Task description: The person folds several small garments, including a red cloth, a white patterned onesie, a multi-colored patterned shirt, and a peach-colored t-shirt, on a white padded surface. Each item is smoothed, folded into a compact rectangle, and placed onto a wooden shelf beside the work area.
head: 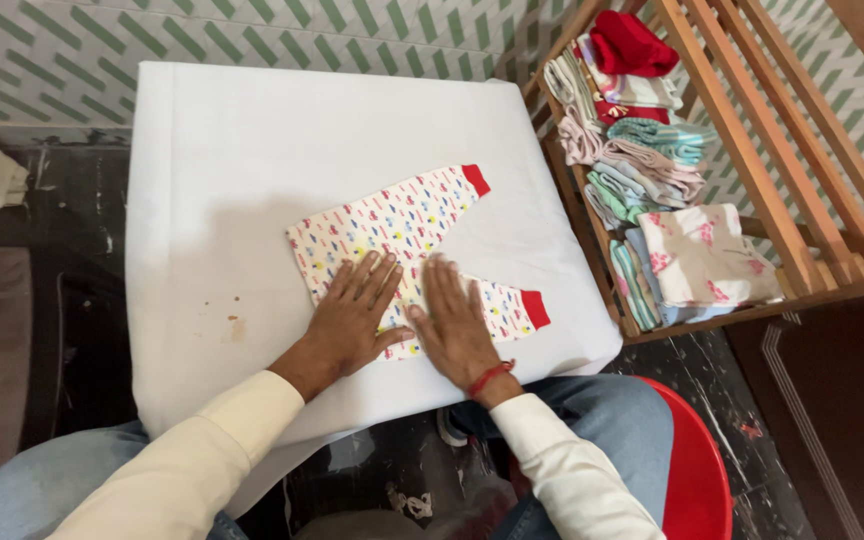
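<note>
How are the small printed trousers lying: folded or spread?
Spread: the trousers lie flat, both red-cuffed legs apart, under the left hand and right hand.

Single head view: looks steeply down, close over white table, facing tiled wall beyond.

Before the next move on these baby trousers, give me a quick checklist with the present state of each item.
1. Baby trousers lie flat on the white table, legs spread apart: ok.
2. Left hand pressed palm-down on the waist end, fingers spread: ok.
3. Right hand flat on the near leg, beside the left hand: ok.
4. Both red cuffs uncovered and in view: ok.
5. Cloth fully smooth under the palms: cannot tell, hands hide it.
6. Table surface clean: not ok, brownish stains left of the trousers.
</note>
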